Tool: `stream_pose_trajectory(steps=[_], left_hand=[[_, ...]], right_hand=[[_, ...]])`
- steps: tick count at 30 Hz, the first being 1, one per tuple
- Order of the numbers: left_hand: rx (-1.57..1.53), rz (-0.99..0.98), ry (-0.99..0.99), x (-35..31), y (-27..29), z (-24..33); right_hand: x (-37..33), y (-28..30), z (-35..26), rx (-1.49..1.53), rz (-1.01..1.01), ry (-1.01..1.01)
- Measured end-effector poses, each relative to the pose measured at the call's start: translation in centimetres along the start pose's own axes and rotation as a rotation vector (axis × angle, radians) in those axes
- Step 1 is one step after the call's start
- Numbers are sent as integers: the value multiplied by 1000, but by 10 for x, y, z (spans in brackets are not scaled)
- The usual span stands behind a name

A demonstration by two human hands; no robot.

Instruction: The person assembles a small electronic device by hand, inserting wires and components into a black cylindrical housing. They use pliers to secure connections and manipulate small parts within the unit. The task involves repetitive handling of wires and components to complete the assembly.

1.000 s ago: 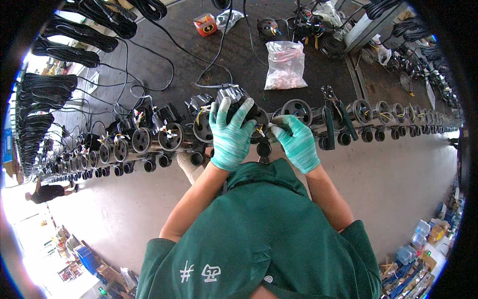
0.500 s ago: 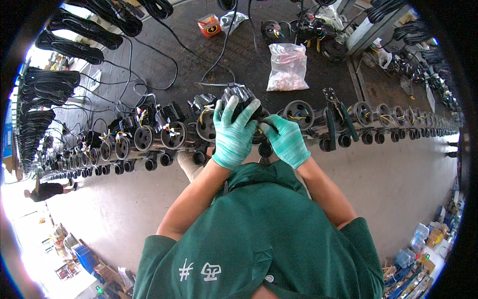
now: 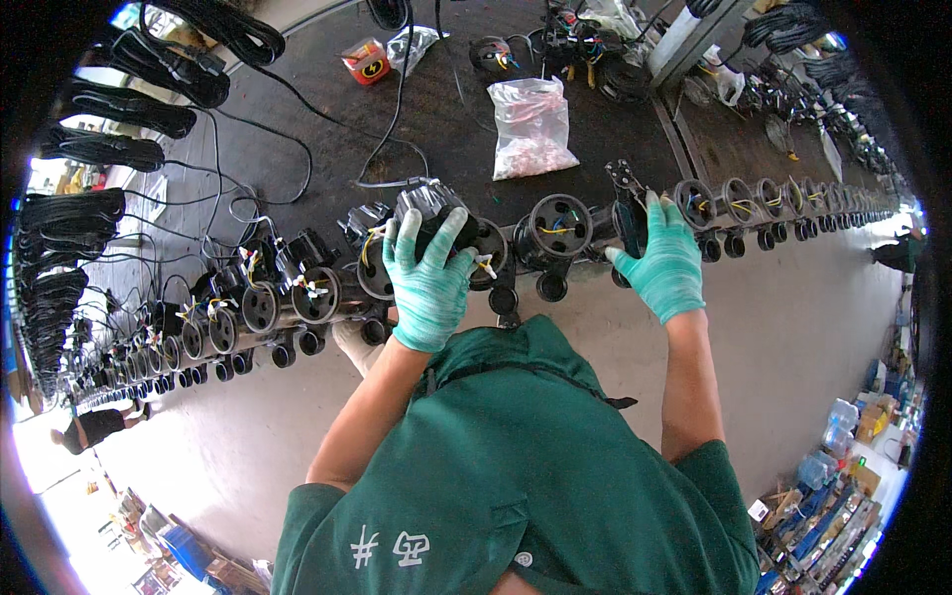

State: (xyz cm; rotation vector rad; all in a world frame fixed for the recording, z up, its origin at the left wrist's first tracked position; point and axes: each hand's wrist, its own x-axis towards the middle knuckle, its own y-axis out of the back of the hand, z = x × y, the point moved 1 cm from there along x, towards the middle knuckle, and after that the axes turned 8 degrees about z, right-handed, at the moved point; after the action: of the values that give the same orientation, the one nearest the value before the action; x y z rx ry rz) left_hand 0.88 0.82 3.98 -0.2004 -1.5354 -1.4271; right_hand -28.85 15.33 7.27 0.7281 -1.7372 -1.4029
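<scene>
My left hand (image 3: pixel 428 283), in a pale green glove, grips a ribbed black housing (image 3: pixel 424 201) from above. White and yellow wire ends (image 3: pixel 484 264) stick out beside its fingers, in front of a round black fitting (image 3: pixel 491 240) on the row. My right hand (image 3: pixel 668 263), gloved alike, is closed around the handles of wire-stripping pliers (image 3: pixel 625 183), which lean head-up on the row. Its palm hides most of the handles. Between the hands, an open round fitting (image 3: pixel 560 228) shows yellow and blue wires inside.
A bag of small pinkish-white parts (image 3: pixel 534 134) lies on the dark table (image 3: pixel 327 109). Behind stand a red box (image 3: pixel 366 62) and wired assemblies (image 3: pixel 595 45). Bundled black cables (image 3: pixel 149 109) hang at left. Similar fittings (image 3: pixel 260 305) line the table's near edge.
My right hand has left the wires beside my left hand, moved right and closed on the pliers. My left hand stays on the black housing. The whole view has shifted slightly.
</scene>
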Motion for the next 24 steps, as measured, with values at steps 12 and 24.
stream_pose_trajectory(steps=[12,24], left_hand=[[-35,-6,46,-10,-6,-5],[5,-58,30,-8,-2,-3]], right_hand=[[-69,-2,-66,863,-230,181],[-68,-28,-108,981,-475,79]])
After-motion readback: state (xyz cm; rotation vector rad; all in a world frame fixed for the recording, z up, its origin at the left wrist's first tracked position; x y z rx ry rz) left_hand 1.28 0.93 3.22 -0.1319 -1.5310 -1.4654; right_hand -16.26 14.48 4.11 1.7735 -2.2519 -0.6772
